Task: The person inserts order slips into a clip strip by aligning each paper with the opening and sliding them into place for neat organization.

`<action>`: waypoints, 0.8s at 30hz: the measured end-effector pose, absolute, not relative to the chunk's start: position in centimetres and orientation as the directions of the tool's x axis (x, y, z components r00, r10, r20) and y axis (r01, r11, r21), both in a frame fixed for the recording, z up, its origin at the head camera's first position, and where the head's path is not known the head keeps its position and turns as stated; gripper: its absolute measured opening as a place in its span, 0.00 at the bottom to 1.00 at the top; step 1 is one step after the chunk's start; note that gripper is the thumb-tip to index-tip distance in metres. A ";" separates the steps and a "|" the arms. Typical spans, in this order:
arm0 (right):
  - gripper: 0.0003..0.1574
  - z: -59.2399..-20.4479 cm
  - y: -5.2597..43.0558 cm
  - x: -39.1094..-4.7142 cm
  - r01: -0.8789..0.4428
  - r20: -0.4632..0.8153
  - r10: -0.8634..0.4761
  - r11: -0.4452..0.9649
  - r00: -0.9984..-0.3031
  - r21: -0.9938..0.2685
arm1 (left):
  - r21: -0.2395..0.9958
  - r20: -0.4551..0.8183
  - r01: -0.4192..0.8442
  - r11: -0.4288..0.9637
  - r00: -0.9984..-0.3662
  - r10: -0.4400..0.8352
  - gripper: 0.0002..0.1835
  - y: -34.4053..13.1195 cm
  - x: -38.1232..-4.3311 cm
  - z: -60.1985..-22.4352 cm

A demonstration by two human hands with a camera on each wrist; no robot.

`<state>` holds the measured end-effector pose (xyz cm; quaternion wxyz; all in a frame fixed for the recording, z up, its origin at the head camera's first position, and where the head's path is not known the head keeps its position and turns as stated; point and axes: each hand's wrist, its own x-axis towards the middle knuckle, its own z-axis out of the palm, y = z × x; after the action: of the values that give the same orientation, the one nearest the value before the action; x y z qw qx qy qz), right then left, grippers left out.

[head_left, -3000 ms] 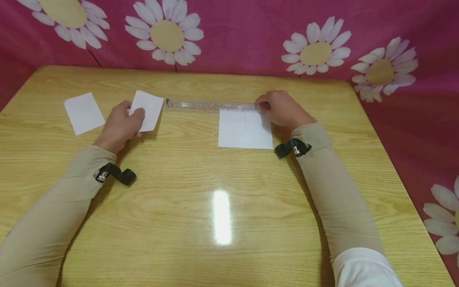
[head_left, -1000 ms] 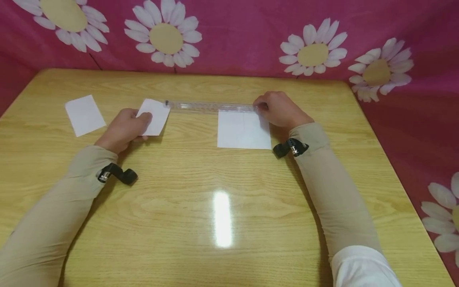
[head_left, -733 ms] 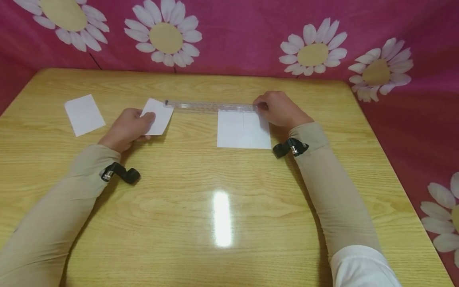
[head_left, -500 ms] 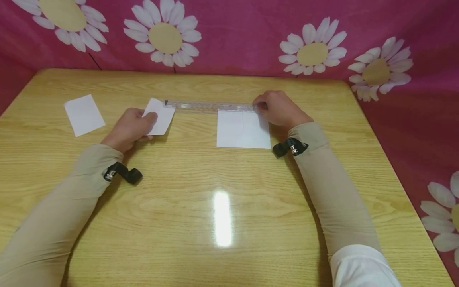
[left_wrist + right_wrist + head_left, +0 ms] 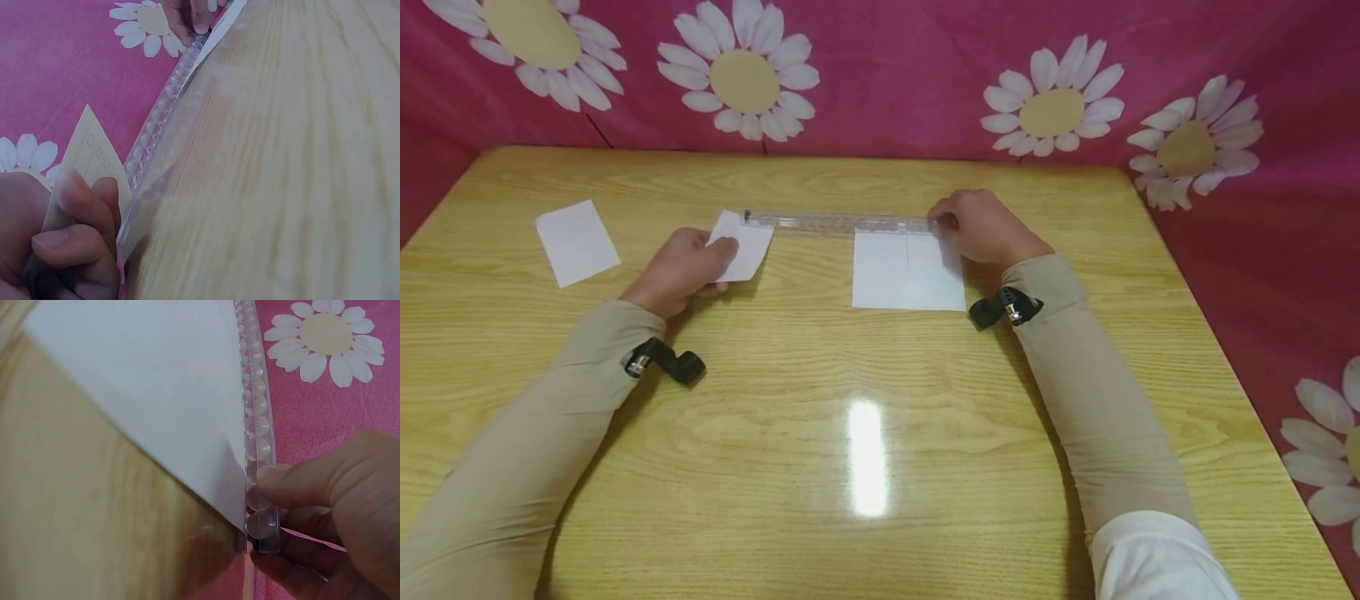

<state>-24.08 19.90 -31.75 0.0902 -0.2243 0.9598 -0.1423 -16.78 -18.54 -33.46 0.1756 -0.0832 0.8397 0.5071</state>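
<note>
My left hand [image 5: 681, 262] pinches a small white card [image 5: 751, 254] between thumb and fingers. In the left wrist view, small outlined boxes show on one face of this card [image 5: 94, 150]. A long clear plastic strip [image 5: 820, 222] with a row of clear round beads or domes [image 5: 253, 434] runs between the hands; its dark-tipped left end overlaps the card in the head view. Thumb and fingers of my right hand [image 5: 981, 227] grip its right end. Below that end lies a larger white sheet [image 5: 880, 275] with a thin vertical line, its top edge along the strip.
Another white card [image 5: 577, 243] lies tilted on the wooden table [image 5: 775, 417], left of my left hand. Behind the table hangs a pink cloth [image 5: 887, 75] with large daisies. Black wrist straps [image 5: 666, 360] stick out from both sleeves.
My left hand has moved to the right with the white card, from beside the strip's left end until it overlaps it. The right hand, the strip and the larger sheet have stayed about in place.
</note>
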 end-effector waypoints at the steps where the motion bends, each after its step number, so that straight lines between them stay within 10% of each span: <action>1: 0.20 -31.7 19.9 -24.1 -0.406 -0.109 -0.457 0.858 -0.883 -0.314 | 0.825 -0.380 -0.318 0.467 -0.924 0.041 0.27 -18.4 -16.8 -33.4; 24: 0.20 -31.6 19.9 -23.9 -0.412 -0.106 -0.461 0.857 -0.881 -0.309 | 0.852 -0.389 -0.317 0.416 -0.916 0.100 0.22 -17.1 -17.2 -33.6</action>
<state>-23.94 19.87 -31.56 0.0883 -0.2275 0.9596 -0.1398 -17.22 -17.15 -33.61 0.1944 -0.0662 0.8188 0.5362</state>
